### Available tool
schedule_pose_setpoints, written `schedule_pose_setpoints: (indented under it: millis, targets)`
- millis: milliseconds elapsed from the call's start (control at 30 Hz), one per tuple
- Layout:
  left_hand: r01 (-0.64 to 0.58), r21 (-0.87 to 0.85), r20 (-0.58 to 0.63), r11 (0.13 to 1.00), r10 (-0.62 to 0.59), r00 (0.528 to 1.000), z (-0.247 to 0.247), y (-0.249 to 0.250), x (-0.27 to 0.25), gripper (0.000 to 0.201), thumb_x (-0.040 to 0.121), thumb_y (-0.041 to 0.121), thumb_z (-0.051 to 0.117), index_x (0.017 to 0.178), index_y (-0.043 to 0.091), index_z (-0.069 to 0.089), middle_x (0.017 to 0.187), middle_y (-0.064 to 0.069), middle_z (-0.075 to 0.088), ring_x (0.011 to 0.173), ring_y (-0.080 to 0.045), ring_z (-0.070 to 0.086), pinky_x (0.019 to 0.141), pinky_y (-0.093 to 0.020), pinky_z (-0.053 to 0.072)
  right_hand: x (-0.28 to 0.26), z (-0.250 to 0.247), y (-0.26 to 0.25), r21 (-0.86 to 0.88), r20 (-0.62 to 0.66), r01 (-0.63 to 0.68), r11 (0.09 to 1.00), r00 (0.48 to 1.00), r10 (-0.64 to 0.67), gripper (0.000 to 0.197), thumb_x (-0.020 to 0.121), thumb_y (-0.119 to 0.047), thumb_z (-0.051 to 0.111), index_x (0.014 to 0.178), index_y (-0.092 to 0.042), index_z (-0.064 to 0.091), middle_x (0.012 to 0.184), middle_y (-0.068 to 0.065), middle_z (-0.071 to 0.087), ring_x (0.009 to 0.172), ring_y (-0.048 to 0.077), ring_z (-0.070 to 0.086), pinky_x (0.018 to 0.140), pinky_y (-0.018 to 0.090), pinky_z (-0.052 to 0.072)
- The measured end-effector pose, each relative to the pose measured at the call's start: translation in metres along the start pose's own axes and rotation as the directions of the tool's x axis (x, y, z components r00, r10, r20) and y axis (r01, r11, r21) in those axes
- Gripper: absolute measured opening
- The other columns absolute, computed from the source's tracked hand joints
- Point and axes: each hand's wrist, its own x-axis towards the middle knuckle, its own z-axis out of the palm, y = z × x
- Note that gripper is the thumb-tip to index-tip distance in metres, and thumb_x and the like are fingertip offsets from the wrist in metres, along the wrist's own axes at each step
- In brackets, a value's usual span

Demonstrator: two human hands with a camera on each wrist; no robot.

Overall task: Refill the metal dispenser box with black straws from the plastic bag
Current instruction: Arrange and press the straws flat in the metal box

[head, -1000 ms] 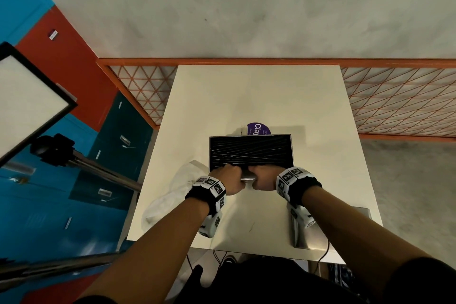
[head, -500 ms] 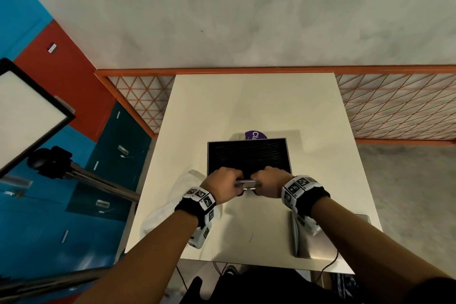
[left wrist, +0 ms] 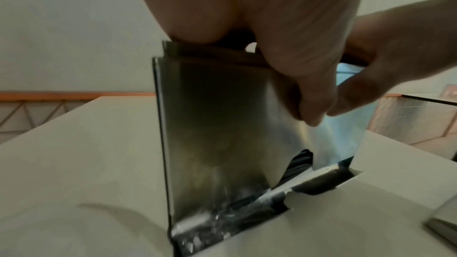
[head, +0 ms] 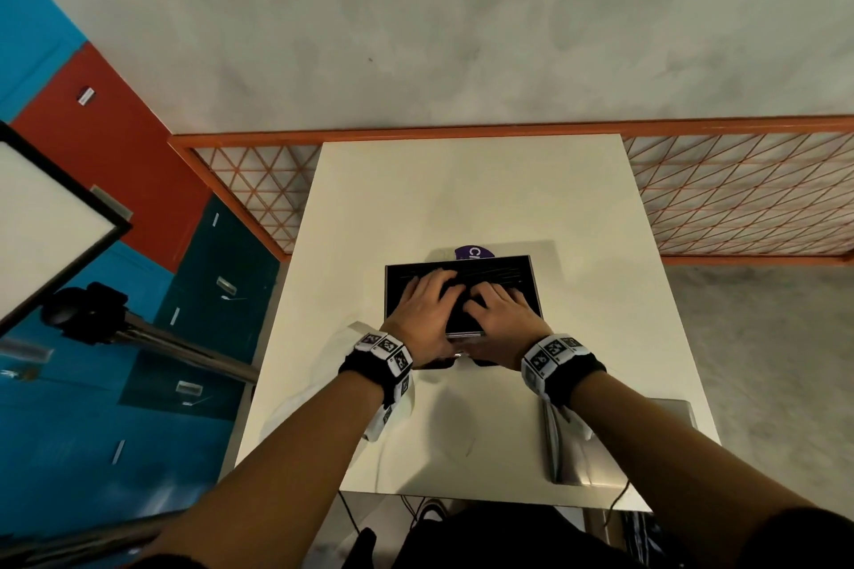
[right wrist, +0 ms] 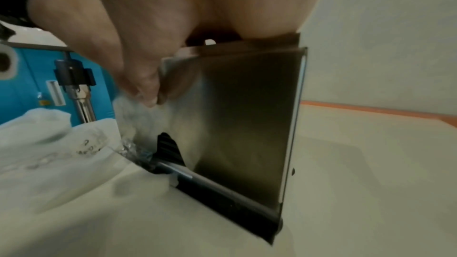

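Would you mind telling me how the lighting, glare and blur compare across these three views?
Head view: dim, fairly sharp, edges bent by the wide lens, soft shadows on the table. Left wrist view: the metal box shows bright glare low down; the left hand is blurred. Right wrist view: soft throughout, the plastic bag smeared.

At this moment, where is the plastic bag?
In the head view the plastic bag lies on the table's left edge, beside the metal dispenser box and partly under the left forearm; the right wrist view shows it touching the box's base.
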Motion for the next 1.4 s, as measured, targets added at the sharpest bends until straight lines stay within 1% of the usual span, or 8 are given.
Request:
schedule_pose_setpoints:
  millis: [200, 400, 667, 867, 967, 1100, 1233, 1400]
  targets:
    - [0.097, 0.033, 0.109, 0.995, -0.100, 0.989, 0.009, 0.001, 0.000, 0.112, 0.074, 0.068, 0.070, 0.159, 0.016, 0.018, 0.167, -0.006, 0.007, 0.156, -0.024, 0.001, 0.125, -0.055, 0.005, -0.003, 0.007, 0.005, 0.134, -0.022, -0.003, 0.991, 1.000, 0.006, 0.067, 0.076, -0.069, 0.039, 0.117, -0.021, 0.062, 0.124, 0.000, 0.049, 0.116, 0.021, 0.049, 0.102, 0.044, 0.039]
    - [0.126, -0.050, 0.089, 0.991, -0.122, 0.989, 0.010, 0.011, -0.010, 0.102, 0.077, 0.059, 0.067, 0.157, 0.019, 0.019, 0.161, -0.001, 0.026, 0.152, -0.017, 0.017, 0.126, -0.049, 0.007, -0.001, 0.006, -0.003, 0.034, -0.243, 0.069, 0.997, 0.968, -0.059, 0.050, 0.086, -0.054, 0.046, 0.115, -0.016, 0.062, 0.124, 0.004, 0.053, 0.114, 0.024, 0.050, 0.104, 0.046, 0.038]
    - [0.116, -0.057, 0.046, 0.992, -0.113, 0.993, 0.020, 0.023, -0.032, 0.101, 0.074, 0.049, 0.072, 0.155, 0.014, 0.024, 0.147, -0.002, 0.041, 0.141, -0.020, 0.035, 0.127, -0.042, 0.012, -0.004, 0.023, -0.011, -0.033, -0.169, -0.105, 0.994, 0.981, 0.098, 0.049, 0.096, -0.040, 0.032, 0.135, -0.015, 0.048, 0.134, 0.005, 0.048, 0.126, 0.025, 0.045, 0.115, 0.050, 0.027]
    - [0.002, -0.040, -0.141, 0.999, -0.008, 0.990, 0.032, 0.029, -0.054, 0.090, 0.069, 0.040, 0.081, 0.145, 0.009, 0.042, 0.140, -0.006, 0.039, 0.129, -0.029, 0.041, 0.121, -0.044, 0.029, -0.017, 0.035, -0.020, -0.016, -0.126, -0.160, 0.987, 0.980, 0.157, 0.051, 0.095, -0.042, 0.029, 0.134, -0.016, 0.048, 0.125, 0.006, 0.053, 0.114, 0.027, 0.053, 0.103, 0.050, 0.041]
    - [-0.019, -0.017, -0.166, 1.000, 0.016, 0.986, 0.032, 0.031, -0.056, 0.093, 0.067, 0.037, 0.083, 0.145, 0.008, 0.041, 0.141, -0.008, 0.038, 0.129, -0.030, 0.039, 0.122, -0.047, 0.028, -0.021, 0.035, -0.022, -0.032, -0.120, -0.170, 0.985, 0.979, 0.165, 0.046, 0.094, -0.042, 0.028, 0.124, -0.017, 0.054, 0.117, 0.007, 0.056, 0.107, 0.027, 0.056, 0.096, 0.051, 0.045]
    - [0.033, -0.003, -0.139, 0.999, -0.033, 0.990, 0.032, 0.030, -0.051, 0.100, 0.071, 0.048, 0.077, 0.152, 0.008, 0.034, 0.151, -0.011, 0.033, 0.143, -0.030, 0.031, 0.126, -0.050, 0.015, -0.022, 0.034, -0.024, -0.052, -0.132, -0.171, 0.984, 0.978, 0.163, 0.037, 0.093, -0.041, 0.031, 0.108, -0.019, 0.056, 0.108, 0.008, 0.058, 0.098, 0.028, 0.058, 0.087, 0.050, 0.047]
    - [0.112, 0.040, -0.057, 0.993, -0.109, 0.992, 0.034, 0.030, -0.047, 0.108, 0.071, 0.063, 0.067, 0.156, 0.009, 0.026, 0.158, -0.012, 0.028, 0.151, -0.029, 0.020, 0.126, -0.052, 0.009, -0.021, 0.031, -0.025, -0.067, -0.084, -0.179, 0.982, 0.981, 0.173, 0.040, 0.094, -0.043, 0.027, 0.110, -0.020, 0.056, 0.113, 0.007, 0.056, 0.102, 0.028, 0.055, 0.088, 0.050, 0.046]
    - [0.128, 0.081, -0.008, 0.988, -0.128, 0.992, 0.036, 0.032, -0.049, 0.099, 0.071, 0.066, 0.063, 0.151, 0.014, 0.033, 0.143, -0.003, 0.042, 0.136, -0.023, 0.038, 0.124, -0.052, 0.014, -0.013, 0.018, -0.029, -0.075, -0.129, -0.153, 0.985, 0.981, 0.143, 0.039, 0.096, -0.040, 0.028, 0.111, -0.019, 0.058, 0.120, 0.007, 0.055, 0.109, 0.027, 0.052, 0.092, 0.048, 0.043]
